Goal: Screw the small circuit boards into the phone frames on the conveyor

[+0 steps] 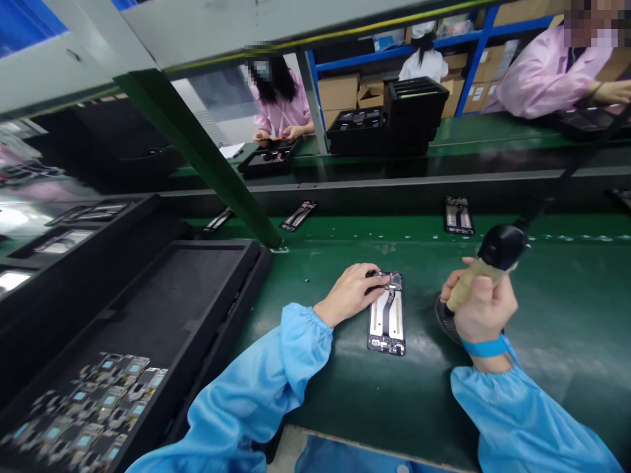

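An opened phone [393, 315] lies on the green bench, showing a silvery inner plate, a dark ribbon cable and a circuit board at its far end. My left hand [355, 292] grips this phone by its far end, fingertips resting over the circuit board. In my right hand [486, 309] is an electric screwdriver [497, 253], held upright by its pale grip with the cord running up from its black top. Its tip is hidden over a round dark dish [446, 322]. A blue band circles my right wrist.
At left, a black foam tray [211, 269] carries several small phone parts [108, 401]. More opened phones [458, 215] lie along the bench's far side. A green post [197, 151] slants up on the left. Beyond stand stacked black trays [417, 108]; co-workers in pink sleeves [537, 75] sit there.
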The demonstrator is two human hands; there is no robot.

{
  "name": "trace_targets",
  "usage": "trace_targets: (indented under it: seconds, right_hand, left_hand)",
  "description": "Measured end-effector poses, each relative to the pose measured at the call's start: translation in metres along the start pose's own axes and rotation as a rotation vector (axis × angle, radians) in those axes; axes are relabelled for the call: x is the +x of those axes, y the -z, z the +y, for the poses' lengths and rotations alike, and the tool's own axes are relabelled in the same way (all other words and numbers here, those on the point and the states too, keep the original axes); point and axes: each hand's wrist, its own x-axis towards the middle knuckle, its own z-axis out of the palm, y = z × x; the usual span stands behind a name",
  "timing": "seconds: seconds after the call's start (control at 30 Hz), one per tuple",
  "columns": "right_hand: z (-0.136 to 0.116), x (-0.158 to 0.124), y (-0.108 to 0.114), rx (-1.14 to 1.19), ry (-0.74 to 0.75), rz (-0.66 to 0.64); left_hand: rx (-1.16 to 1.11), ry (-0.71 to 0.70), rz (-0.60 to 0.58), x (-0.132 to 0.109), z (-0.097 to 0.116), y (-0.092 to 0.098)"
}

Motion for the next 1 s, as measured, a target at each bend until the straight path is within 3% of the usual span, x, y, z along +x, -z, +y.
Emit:
trace_targets:
  seconds: [0.33,0.6,0.77,1.0]
  right_hand:
    - [-0.001,0.001,0.0,-0.005,0.038,-0.006]
    - [-0.022,-0.001,-0.003,0.03,0.103,0.12]
    - [-0.014,-0.01,-0.007,0.068,0.115,0.014]
    - [-0.004,-0.014,-0.01,0.071,0.128,-0.007]
  left_hand:
    - [-0.094,-0.197,-0.046,-0.021,0.055,-0.02]
    - [-0.092,-0.196,-0.074,-0.023,0.061,-0.015]
    - [-0.087,-0.197,-0.073,-0.023,0.063,-0.014]
    - [-0.072,-0.193,-0.077,-0.023,0.063,-0.017]
